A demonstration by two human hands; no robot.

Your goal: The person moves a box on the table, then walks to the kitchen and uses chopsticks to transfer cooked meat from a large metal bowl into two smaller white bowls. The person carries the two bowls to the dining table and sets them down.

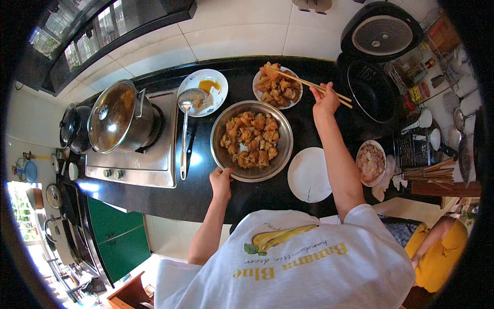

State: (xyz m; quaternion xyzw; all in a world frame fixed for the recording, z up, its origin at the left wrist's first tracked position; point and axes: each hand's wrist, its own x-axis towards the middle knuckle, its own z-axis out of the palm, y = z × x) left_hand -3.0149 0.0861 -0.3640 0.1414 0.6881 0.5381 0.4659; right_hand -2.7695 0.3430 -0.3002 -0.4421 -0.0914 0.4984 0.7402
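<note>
My right hand (pixel 325 99) holds a pair of wooden chopsticks (pixel 308 82). Their tips meet a chunk of browned meat (pixel 270 70) on top of the heap on a white plate (pixel 255 88) at the back of the counter. With its fingers on the near-left rim, my left hand (pixel 221 181) grips a stainless steel bowl (pixel 285 154). Inside that bowl lie many cooked, browned meat pieces (pixel 254 139). An upturned or bare white plate (pixel 310 174) sits to the bowl's right, below my right forearm.
A lidded steel pot (pixel 115 119) stands on the gas stove (pixel 162 162). A ladle (pixel 185 135) rests on a sauce-stained plate (pixel 219 104). Right of my arm are an open rice cooker (pixel 370 92) and a bowl of raw-looking meat (pixel 370 162). Someone in yellow (pixel 444 255) is at the lower right.
</note>
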